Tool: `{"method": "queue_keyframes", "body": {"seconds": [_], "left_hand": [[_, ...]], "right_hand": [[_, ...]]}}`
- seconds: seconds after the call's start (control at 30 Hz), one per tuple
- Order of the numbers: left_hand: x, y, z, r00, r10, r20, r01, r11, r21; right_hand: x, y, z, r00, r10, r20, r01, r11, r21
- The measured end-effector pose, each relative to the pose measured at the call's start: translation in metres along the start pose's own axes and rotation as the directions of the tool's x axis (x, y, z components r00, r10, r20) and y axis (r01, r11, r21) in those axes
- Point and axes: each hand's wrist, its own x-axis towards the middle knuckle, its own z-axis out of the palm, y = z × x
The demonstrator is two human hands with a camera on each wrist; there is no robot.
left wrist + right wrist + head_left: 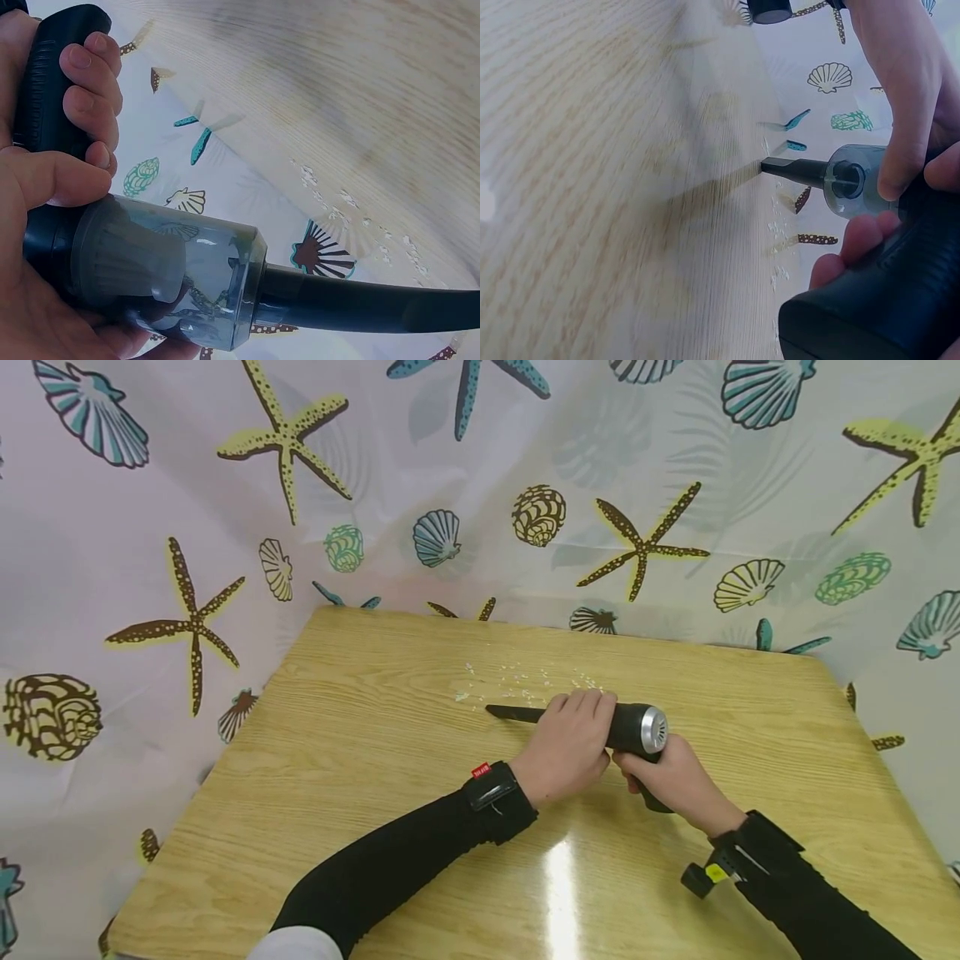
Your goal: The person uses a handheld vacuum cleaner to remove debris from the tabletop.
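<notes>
Both hands hold a black handheld vacuum cleaner (628,727) over the table. My left hand (572,742) grips its body from above, around the base of the clear dust cup (217,244). The right hand (681,781) is wrapped around the handle (900,289), thumb near the silver-ringed rear end. A long flat black nozzle (513,713) points left, its tip close over the wood. In the left wrist view, a grey filter (135,259) shows through the dust cup. Small white scraps (462,696) lie scattered just beyond the nozzle.
The wooden table (360,718) reaches back to a white curtain (495,468) printed with starfish and shells, which also hangs along both sides. Bright light reflects off the tabletop near the front. Black bands with small devices circle both wrists.
</notes>
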Motion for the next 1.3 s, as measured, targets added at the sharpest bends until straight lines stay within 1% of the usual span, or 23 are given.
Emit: {"method": "queue_keyframes", "body": {"seconds": [0.2,0.63,0.83,1.1,1.3], "left_hand": [[-0.001,-0.001,0.0,1.0,-0.006,0.006,0.006,1.0,-0.002],[-0.003,-0.006,0.002,0.999,-0.032,-0.004,0.032,0.999,-0.015],[-0.004,-0.007,0.001,0.999,-0.039,-0.001,0.039,0.999,-0.018],[-0.003,-0.009,0.001,0.999,-0.022,-0.03,0.021,0.999,-0.031],[-0.001,-0.011,0.002,0.999,-0.024,-0.024,0.023,0.999,-0.044]], "right_hand": [[0.001,0.0,0.002,1.0,-0.002,-0.007,0.002,1.0,-0.01],[0.009,0.001,0.006,1.0,-0.009,0.011,0.009,1.0,0.021],[0.01,0.0,0.007,1.0,-0.014,0.009,0.014,1.0,0.014],[0.01,-0.001,0.007,1.0,-0.005,-0.012,0.004,1.0,-0.023],[0.01,-0.003,0.008,1.0,-0.003,-0.015,0.003,1.0,-0.012]]}}
